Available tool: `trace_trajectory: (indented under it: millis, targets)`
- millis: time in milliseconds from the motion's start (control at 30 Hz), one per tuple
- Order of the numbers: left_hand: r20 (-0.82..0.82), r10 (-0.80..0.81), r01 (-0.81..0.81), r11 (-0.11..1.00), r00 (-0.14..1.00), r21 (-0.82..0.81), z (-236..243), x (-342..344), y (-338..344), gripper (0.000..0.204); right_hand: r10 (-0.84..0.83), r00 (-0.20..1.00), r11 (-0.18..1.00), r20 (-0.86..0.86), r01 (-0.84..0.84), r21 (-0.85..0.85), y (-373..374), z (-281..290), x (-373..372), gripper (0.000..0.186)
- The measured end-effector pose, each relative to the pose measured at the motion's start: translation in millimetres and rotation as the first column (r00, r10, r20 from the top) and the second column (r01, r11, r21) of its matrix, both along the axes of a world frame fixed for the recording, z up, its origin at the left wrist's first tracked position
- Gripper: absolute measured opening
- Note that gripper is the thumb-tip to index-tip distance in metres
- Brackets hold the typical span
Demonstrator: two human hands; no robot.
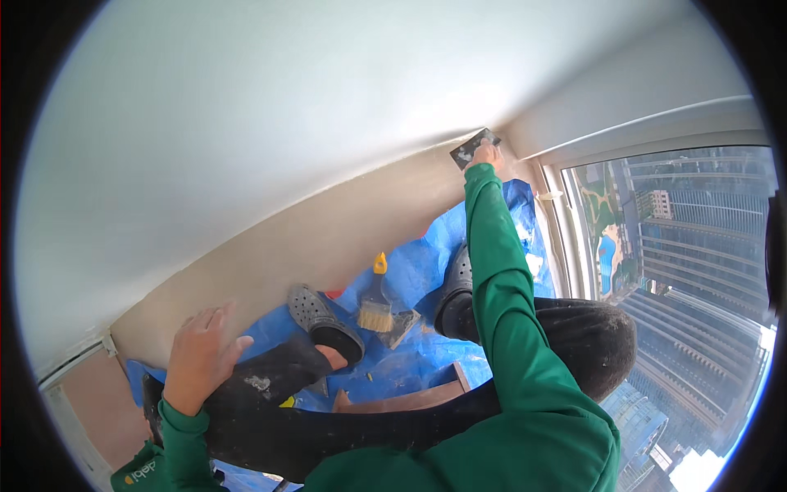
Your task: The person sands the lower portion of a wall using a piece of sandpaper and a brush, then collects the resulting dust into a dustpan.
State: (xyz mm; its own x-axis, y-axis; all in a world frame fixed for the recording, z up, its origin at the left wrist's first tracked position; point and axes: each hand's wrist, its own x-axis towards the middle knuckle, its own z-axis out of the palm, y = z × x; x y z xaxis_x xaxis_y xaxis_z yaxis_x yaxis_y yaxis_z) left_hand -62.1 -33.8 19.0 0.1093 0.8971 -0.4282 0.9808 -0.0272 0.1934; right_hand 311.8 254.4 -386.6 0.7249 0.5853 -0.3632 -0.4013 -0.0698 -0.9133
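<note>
My right hand (485,154) stretches far out and grips a flat dark rectangular piece (474,149) with white smears on it. It is at the low edge of the white wall (270,123), where white meets the beige band, near the corner by the window. The frame does not show whether it is a sanding sheet or a blade. Above my left leg, my left hand (201,353) is open and holds nothing, its thumb apart and fingertips slightly blurred. A wide brush (376,303) with pale bristles and a yellow handle end lies between my feet.
Blue plastic sheeting (438,357) covers the floor under my grey clogs (324,320). Beside the brush is a dusty flat grey piece (400,328). A brown wooden piece (410,400) lies near my legs. The window (680,230) on the right overlooks tall buildings.
</note>
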Motion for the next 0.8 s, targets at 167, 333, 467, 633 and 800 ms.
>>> trace_trajectory:
  millis: [167,333,467,633,800]
  targets:
    - [-0.064,0.09,-0.082,0.99,0.994,0.117,-2,7,19,0.055,-0.145,0.968,0.976,-0.207,0.105,-0.193,-16,-7,-154,0.045]
    - [0.039,0.055,-0.058,0.994,0.998,0.089,13,24,27,0.056,0.223,0.896,0.807,-0.383,-0.39,-0.444,-66,-24,-239,0.043]
    - [0.047,0.118,-0.124,0.982,0.992,0.139,7,8,24,0.056,-0.026,0.929,0.997,-0.37,-0.004,-0.081,3,-13,-75,0.04]
    - [-0.061,0.183,-0.165,0.961,0.981,0.22,21,10,19,0.056,-0.115,0.934,0.993,-0.338,0.105,-0.05,11,-21,-78,0.042]
    - [0.119,-0.145,0.097,0.937,0.982,0.337,60,39,20,0.061,0.156,0.874,0.848,-0.46,-0.357,-0.391,-113,-24,-337,0.038]
